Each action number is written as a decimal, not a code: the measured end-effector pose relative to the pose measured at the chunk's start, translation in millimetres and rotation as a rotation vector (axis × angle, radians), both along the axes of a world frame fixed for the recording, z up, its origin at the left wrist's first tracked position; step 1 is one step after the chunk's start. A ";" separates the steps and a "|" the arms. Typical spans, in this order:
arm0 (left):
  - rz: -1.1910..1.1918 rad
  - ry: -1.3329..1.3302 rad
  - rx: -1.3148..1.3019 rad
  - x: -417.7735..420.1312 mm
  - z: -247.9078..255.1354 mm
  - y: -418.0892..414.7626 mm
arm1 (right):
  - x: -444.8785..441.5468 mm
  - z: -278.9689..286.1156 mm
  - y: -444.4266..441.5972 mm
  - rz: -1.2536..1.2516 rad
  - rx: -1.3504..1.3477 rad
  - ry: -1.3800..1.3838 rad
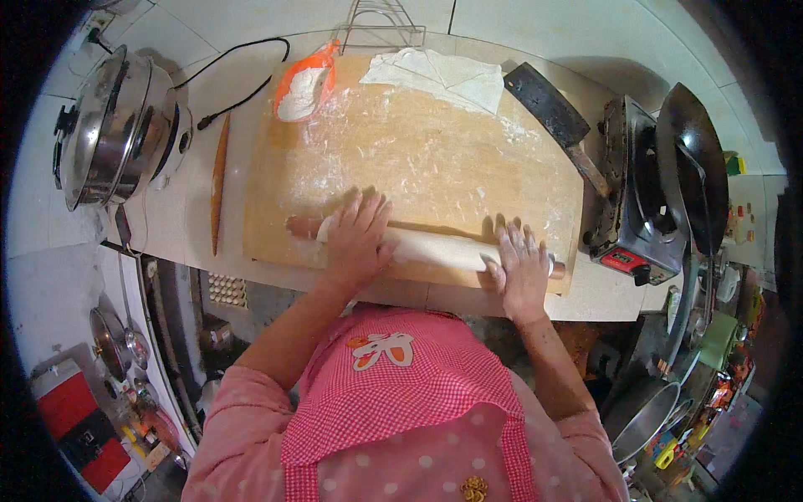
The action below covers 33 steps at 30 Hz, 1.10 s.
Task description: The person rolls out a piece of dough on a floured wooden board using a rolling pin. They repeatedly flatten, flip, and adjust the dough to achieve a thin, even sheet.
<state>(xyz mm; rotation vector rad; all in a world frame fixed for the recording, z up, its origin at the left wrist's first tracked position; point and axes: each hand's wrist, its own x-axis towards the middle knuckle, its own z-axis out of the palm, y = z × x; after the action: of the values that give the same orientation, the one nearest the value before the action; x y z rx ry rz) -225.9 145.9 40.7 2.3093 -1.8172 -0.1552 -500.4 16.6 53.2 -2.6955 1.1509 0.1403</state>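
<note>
A sheet of pale dough [442, 248] is wrapped around a wooden rolling pin [303, 227], whose brown ends stick out at both sides. It lies across the near part of a floured wooden board [401, 157]. My left hand [361, 238] rests on the left part of the roll, fingers stretched forward over it. Towards the right end, my right hand [522, 267] lies on the roll with flour on its fingers and the thumb apart. Both palms press from above rather than grip. At the board's far edge are a folded dough sheet [439, 75] and an orange bag of flour [304, 91].
A cleaver [549, 103] lies over the board's right edge, beside a gas stove [633, 207] with a wok [696, 163]. On the left are a slim tapered rolling pin [219, 185], a black cord [244, 94] and a steel pot [119, 132]. A wire rack [382, 28] stands behind.
</note>
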 end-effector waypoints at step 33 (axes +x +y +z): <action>-0.170 -0.044 -0.051 31.9 -6.4 -15.3 | 4.7 -20.7 -45.1 0.197 -0.215 -0.099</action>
<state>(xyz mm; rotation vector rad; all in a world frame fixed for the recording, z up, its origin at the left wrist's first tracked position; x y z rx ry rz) -194.0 130.7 34.2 2.1395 -2.0136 -0.0826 -495.6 -28.5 32.5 -2.9639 0.9180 -0.0920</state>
